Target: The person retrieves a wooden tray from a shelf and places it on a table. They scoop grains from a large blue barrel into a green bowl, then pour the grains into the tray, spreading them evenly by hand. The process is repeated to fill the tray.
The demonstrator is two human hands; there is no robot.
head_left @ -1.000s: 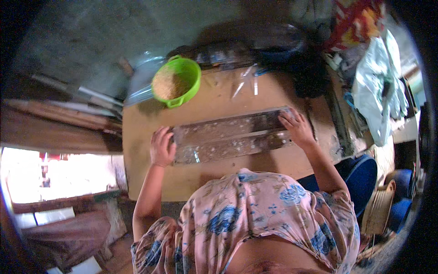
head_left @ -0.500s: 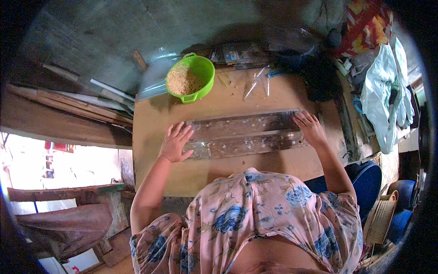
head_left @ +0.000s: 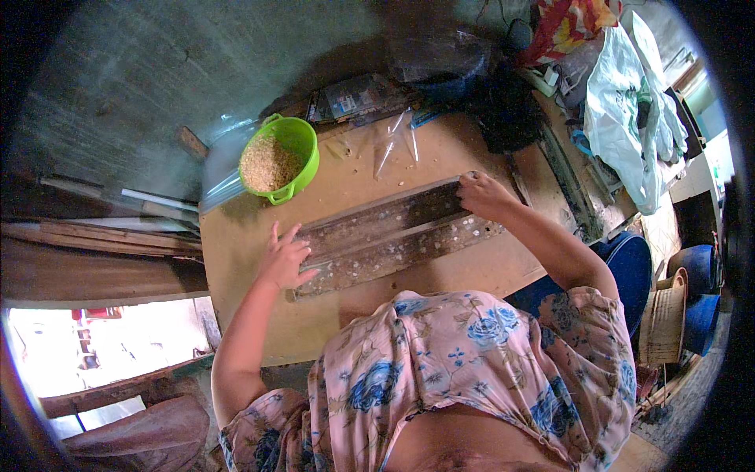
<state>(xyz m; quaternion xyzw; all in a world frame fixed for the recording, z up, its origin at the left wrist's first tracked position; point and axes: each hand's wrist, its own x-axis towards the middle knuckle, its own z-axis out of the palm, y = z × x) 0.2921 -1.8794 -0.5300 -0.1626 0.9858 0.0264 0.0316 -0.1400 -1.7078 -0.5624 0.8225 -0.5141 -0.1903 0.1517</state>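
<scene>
A long, dark, worn wooden board (head_left: pixel 393 240) with pale specks and a lengthwise split or groove lies on the tan tabletop (head_left: pixel 362 315). My left hand (head_left: pixel 283 259) is at the board's left end, fingers apart and bent slightly. My right hand (head_left: pixel 486 197) has its fingers curled on the board's upper right corner. Behind the board, toward the left, a green plastic bowl (head_left: pixel 303 149) with handles holds pale crumbly bits (head_left: pixel 263 161). Clear plastic bags (head_left: pixel 389 149) lie beside it.
Flat packages (head_left: pixel 354 98) and a black bundle (head_left: pixel 507 118) line the back. White plastic bags (head_left: pixel 621 102) hang at the right above blue barrels (head_left: pixel 629 275). Long wooden strips (head_left: pixel 102 240) lie at the left, over a bright opening. The floral shirt covers my body at the near edge.
My right hand's fingers have curled in on the board's corner, and the board looks more tilted in view. My left hand's fingers have shifted slightly. The view has turned.
</scene>
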